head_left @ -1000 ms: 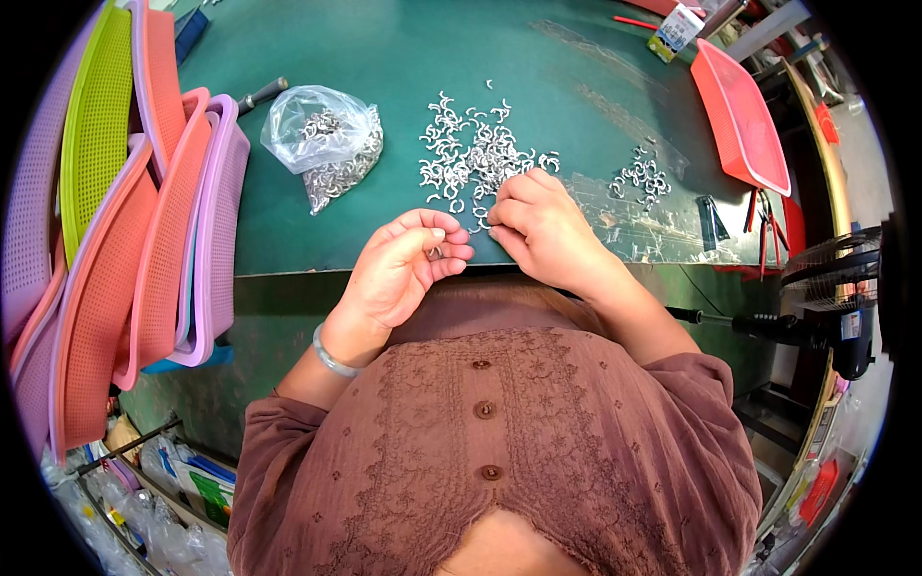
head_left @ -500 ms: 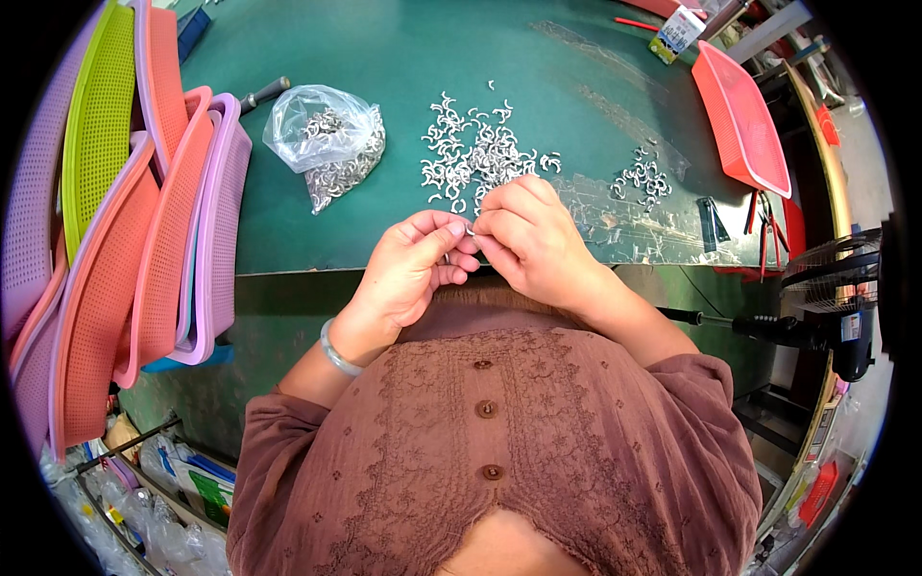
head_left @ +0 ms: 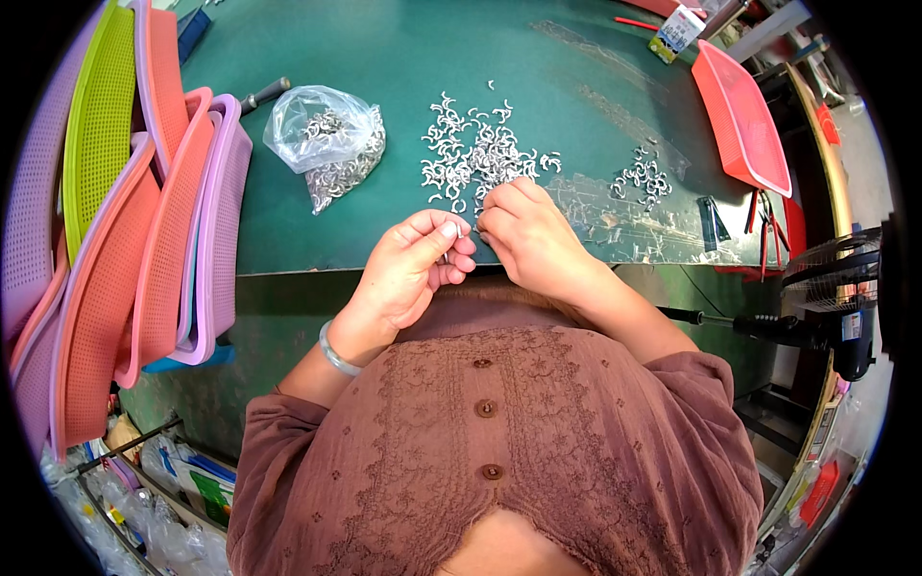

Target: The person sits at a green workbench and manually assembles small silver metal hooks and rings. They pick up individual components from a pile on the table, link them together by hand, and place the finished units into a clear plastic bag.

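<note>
My left hand [head_left: 408,264], with a bracelet at the wrist, is closed just off the table's near edge. A small curved metal piece [head_left: 459,231] is pinched between its thumb and forefinger. To the right, my right hand [head_left: 533,233] is at the near side of a loose pile of curved metal pieces [head_left: 492,158]. Its fingers are curled downward, and whatever is in them is hidden. The two hands are slightly apart. A clear plastic bag [head_left: 348,175] of the same silvery pieces lies left of the pile. A smaller cluster of pieces [head_left: 645,182] lies to the right.
The green tabletop [head_left: 403,48] carries a red basket [head_left: 740,125], a small carton [head_left: 676,35] and red-handled tools [head_left: 766,230] on the right. Stacked plastic baskets [head_left: 106,317] crowd the left side. A dark handle [head_left: 265,94] lies behind the bag; a fan [head_left: 831,288] stands right.
My right hand has moved away from my left fingertips, slightly right toward the pile. My left hand has stayed nearly in place, and the metal piece in it shows more clearly.
</note>
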### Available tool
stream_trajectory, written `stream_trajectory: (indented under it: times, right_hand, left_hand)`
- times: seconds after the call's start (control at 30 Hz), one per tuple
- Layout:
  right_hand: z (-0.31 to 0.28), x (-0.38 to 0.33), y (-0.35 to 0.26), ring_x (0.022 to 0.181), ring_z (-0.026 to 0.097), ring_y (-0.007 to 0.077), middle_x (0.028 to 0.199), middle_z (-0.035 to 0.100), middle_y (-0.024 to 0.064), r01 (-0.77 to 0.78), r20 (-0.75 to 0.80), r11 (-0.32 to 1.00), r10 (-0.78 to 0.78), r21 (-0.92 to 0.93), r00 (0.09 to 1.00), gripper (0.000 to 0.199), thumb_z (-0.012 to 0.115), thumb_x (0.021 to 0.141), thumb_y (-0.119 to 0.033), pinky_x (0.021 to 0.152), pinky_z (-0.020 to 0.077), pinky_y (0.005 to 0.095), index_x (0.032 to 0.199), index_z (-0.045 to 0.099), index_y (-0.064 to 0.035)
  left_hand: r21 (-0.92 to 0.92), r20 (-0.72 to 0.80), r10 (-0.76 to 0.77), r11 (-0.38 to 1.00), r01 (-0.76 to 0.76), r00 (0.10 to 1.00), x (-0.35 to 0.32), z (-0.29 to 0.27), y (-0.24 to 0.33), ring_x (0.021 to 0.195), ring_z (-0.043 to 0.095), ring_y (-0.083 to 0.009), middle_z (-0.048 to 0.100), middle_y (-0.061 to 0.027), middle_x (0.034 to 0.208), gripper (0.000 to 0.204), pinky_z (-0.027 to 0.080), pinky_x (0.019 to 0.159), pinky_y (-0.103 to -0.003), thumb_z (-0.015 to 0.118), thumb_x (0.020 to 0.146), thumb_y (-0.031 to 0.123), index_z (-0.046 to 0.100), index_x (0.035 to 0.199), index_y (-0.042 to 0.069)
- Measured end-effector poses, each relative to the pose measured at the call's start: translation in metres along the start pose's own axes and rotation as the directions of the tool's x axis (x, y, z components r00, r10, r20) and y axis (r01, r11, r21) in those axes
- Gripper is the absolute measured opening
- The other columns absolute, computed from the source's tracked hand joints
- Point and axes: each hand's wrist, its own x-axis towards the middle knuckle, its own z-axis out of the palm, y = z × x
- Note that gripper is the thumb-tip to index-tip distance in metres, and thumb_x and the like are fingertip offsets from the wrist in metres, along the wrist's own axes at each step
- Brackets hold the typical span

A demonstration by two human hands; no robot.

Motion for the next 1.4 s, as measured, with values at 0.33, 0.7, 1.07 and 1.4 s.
stream_trajectory:
  times: [0.33, 0.7, 1.07, 1.4]
  right_hand:
    - [-0.008, 0.002, -0.004, 0.091, 0.053, 0.0333, 0.094, 0.058, 0.013, -0.074, -0.043, 0.978, 0.084, 0.196, 0.996, 0.011, 0.065, 0.078, -0.001, 0.082, 0.0443, 0.0406, 0.088, 0.06, -0.0014]
    - [-0.012, 0.009, -0.013, 0.088, 0.055, 0.0312, 0.093, 0.059, 0.0105, 0.062, -0.148, 0.985, -0.038, 0.16, 0.988, 0.015, 0.068, 0.078, -0.002, 0.078, 0.0458, 0.0394, 0.09, 0.06, -0.0028]
    - [-0.006, -0.002, -0.001, 0.093, 0.053, 0.0305, 0.095, 0.059, 0.009, -0.045, -0.057, 0.999, 0.044, -0.003, 0.997, 0.01, 0.064, 0.078, -0.003, 0.082, 0.0443, 0.0396, 0.087, 0.067, -0.0034]
    - [-0.01, -0.004, 0.001, 0.092, 0.053, 0.0301, 0.091, 0.058, 0.0078, -0.086, -0.036, 0.996, 0.086, 0.025, 0.996, 0.01, 0.069, 0.076, -0.005, 0.082, 0.0438, 0.0396, 0.086, 0.067, -0.0042]
  left_hand:
    - [-0.027, 0.001, 0.013, 1.0, -0.013, 1.0, 0.001, 0.0, 0.001, 0.077, 0.063, -0.0142, 0.065, -0.0068, 0.091, 0.012, 0.052, 0.068, -0.027, 0.054, 0.099, 0.014, 0.059, 0.102, 0.003]
    - [-0.02, -0.006, 0.003, 1.0, -0.003, 1.0, 0.006, 0.004, 0.0, 0.076, 0.063, -0.0138, 0.065, -0.0068, 0.089, 0.011, 0.053, 0.067, -0.026, 0.056, 0.099, 0.013, 0.06, 0.101, 0.003]
    - [-0.036, 0.05, 0.021, 0.999, -0.019, 0.999, 0.006, -0.001, -0.002, 0.077, 0.061, -0.012, 0.064, -0.0052, 0.091, 0.01, 0.051, 0.067, -0.025, 0.055, 0.099, 0.013, 0.06, 0.101, 0.004]
    - [-0.129, 0.041, 0.031, 0.991, -0.026, 0.999, 0.005, -0.008, 0.001, 0.078, 0.064, -0.02, 0.064, -0.0128, 0.094, 0.016, 0.054, 0.07, -0.031, 0.045, 0.089, 0.005, 0.056, 0.1, 0.0]
